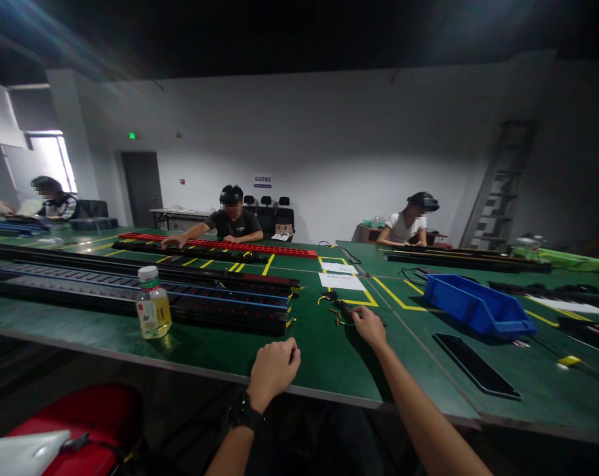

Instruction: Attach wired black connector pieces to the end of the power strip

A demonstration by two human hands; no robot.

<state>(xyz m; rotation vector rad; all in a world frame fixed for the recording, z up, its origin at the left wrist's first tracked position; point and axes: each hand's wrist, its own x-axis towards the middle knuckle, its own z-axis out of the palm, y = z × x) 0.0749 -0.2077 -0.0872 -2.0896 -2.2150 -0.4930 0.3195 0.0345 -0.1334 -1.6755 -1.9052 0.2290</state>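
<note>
My left hand [274, 370], with a black watch on its wrist, is curled into a loose fist at the table's front edge. Nothing sticks out of it, though its palm side is hidden. Farther right, my right hand [371, 325] has its fingers bent together on a black cable [345, 309] with yellow wire ends. Several small brass-coloured pieces [338, 318] lie beside these fingertips. Left of both hands are long black rails [250, 318] with a blue strip and red dots, and short yellow wires [292, 322] come out of their near right end.
A drink bottle [153, 311] stands before the rails on the green table [324, 367]. To the right are a blue bin [478, 307] and a dark phone [475, 367]. White papers [342, 281] lie behind my right hand. Co-workers sit across; one person's hand [174, 242] reaches toward a red rail [260, 249].
</note>
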